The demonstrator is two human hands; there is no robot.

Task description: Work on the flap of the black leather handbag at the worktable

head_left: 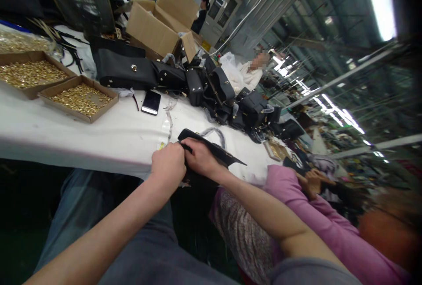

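- The black bag [217,151] is at the near edge of the counter [132,137], its body hanging partly over the side.
- The left hand [169,165] is curled tight at the bag's nine o'clock end; the right hand [199,157] is clamped around its edge, just beside the left. The fingertips are hidden, so the exact grip is hard to tell.
- The bag looks fairly light; its flap stands straight and seems stiff, while the body below looks softer.
- The smooth covering may slip or mark, so a broad hold on the edge and sides seems kinder than a pinch.
- The plastic-wrapped handle [221,136] looks bendy and slick, a poorer place to hold.
- From the hands, a phone [151,102] lies toward eleven o'clock; no writing on it is readable.
- Farther toward eleven, the big dark bag [79,3] carries pale lettering, too blurred to read.
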